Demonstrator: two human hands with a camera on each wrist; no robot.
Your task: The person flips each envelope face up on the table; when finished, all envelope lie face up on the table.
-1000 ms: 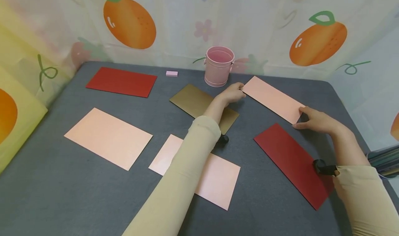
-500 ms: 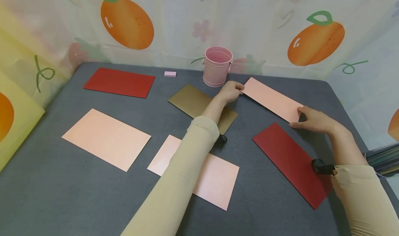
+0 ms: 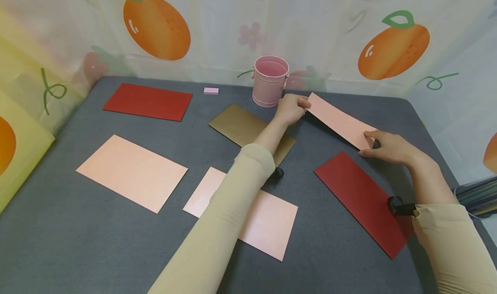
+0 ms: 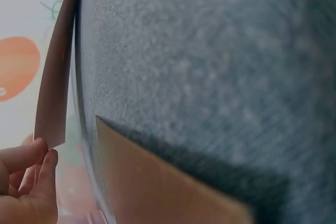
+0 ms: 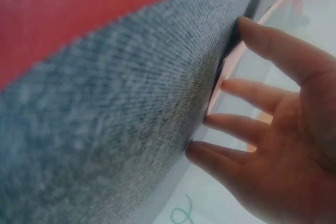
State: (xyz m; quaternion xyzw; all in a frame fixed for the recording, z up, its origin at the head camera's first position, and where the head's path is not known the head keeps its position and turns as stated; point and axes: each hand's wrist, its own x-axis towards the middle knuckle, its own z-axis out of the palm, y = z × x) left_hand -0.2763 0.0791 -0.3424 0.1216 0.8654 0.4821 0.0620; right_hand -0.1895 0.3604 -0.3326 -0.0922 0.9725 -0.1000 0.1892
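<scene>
A pale pink rectangular card [image 3: 341,121] lies between my hands at the back right and bows slightly. My left hand [image 3: 291,108] pinches its far-left end between thumb and fingers. In the left wrist view this end of the card [image 4: 55,72] stands off the table. At the card's other end, my right hand [image 3: 392,147] holds the short edge, thumb on the near side and fingers over the far side. The right wrist view shows the thumb and fingers [image 5: 252,93] spread along the card's edge.
An olive-gold card [image 3: 237,123] and a pink card [image 3: 272,225] lie partly beneath my left arm. Red cards [image 3: 147,102] [image 3: 365,203] lie at back left and right, another pink card [image 3: 132,173] at left. A pink bucket [image 3: 270,82] and a small pink block [image 3: 211,91] stand behind.
My left hand has risen a little and its end of the pink card has lifted, so the card now bows. My right hand has shifted slightly left along its end.
</scene>
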